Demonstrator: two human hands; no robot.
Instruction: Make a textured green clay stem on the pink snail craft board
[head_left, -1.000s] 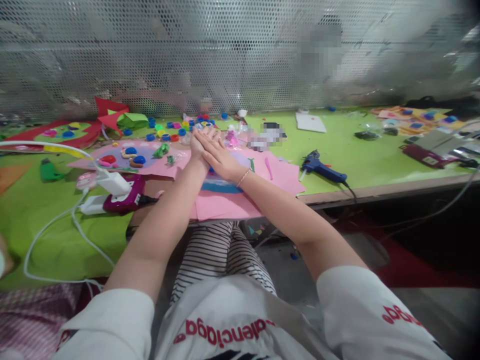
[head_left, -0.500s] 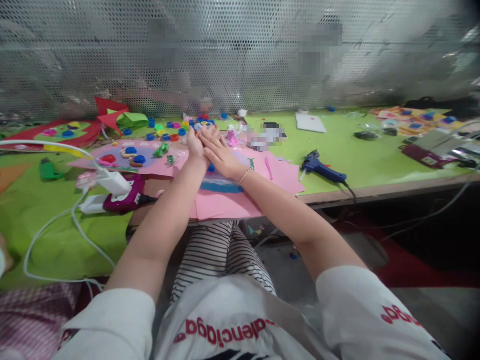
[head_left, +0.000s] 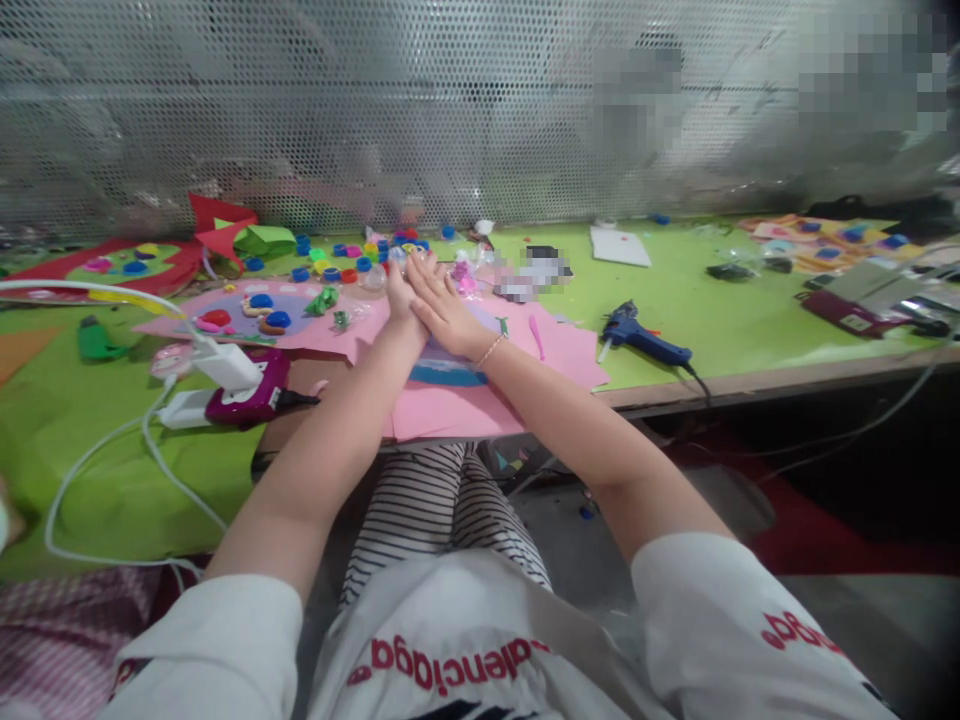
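My left hand (head_left: pixel 401 293) and my right hand (head_left: pixel 445 314) are pressed palm to palm, the right lying over the left with its fingers straight and close together. Whatever is between the palms is hidden. Both are above a pink paper sheet (head_left: pixel 457 412) bearing a picture with a blue band (head_left: pixel 446 372) along its lower part. A pink modelling tool (head_left: pixel 537 338) lies on the paper to the right of my hands. Small tubs of coloured clay (head_left: pixel 349 275) stand just beyond them. To their left, another pink picture (head_left: pixel 289 302) carries blue, red and brown clay shapes.
A blue glue gun (head_left: pixel 646 338) lies to the right, its cord hanging over the table edge. At left, a purple power strip (head_left: pixel 251 393) holds white plugs with trailing cables (head_left: pixel 71 480). A white flat box (head_left: pixel 620 246) is farther back. A perforated metal screen (head_left: pixel 480 120) stands behind the green table.
My left hand has slid slightly to the right against my right hand, which has barely moved. A blue spot on the picture beneath them is now covered.
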